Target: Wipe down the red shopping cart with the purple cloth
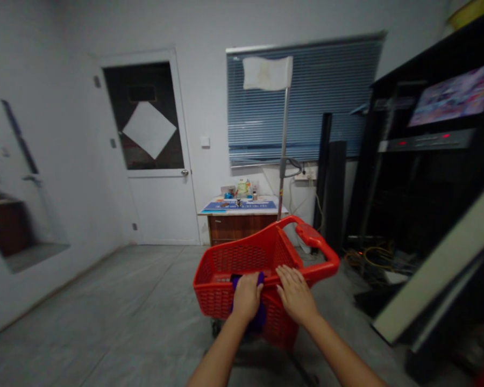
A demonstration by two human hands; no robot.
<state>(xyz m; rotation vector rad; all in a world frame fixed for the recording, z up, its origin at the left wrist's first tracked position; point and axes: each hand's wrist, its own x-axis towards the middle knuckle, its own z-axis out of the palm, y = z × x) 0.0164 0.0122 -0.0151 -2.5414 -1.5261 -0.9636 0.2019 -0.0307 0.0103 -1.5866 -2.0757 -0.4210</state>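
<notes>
From the head view, a cart [213,300] of red plastic stands in the middle of a grey concrete floor [116,312]. Its basket is a tub with flared sides, the walls pierced by rows of small slots and the rim smooth and rounded; a dark wheeled frame shows beneath. The cart's long axis runs roughly left to right across the person: the lower end of the basket points left, and the thick, looped handle [325,252] is at the right. Beside the handle a thin pole [285,123] rises nearly upright, with a stiff, wavy white flag [267,74] at its top.

The left hand [248,295] is curled over the near rim, closed on a soft purple cloth [258,322] that hangs down the outer wall. The right hand [296,295] lies on the same rim nearer the handle, loosely open, fingers nearly straight over the edge; whether it presses cannot be told.

Beyond the cart stand a brown wooden desk [242,228], a slatted blind [326,80] and a flat white door [163,209]. A pale, smooth board [447,258] slants at the right.
</notes>
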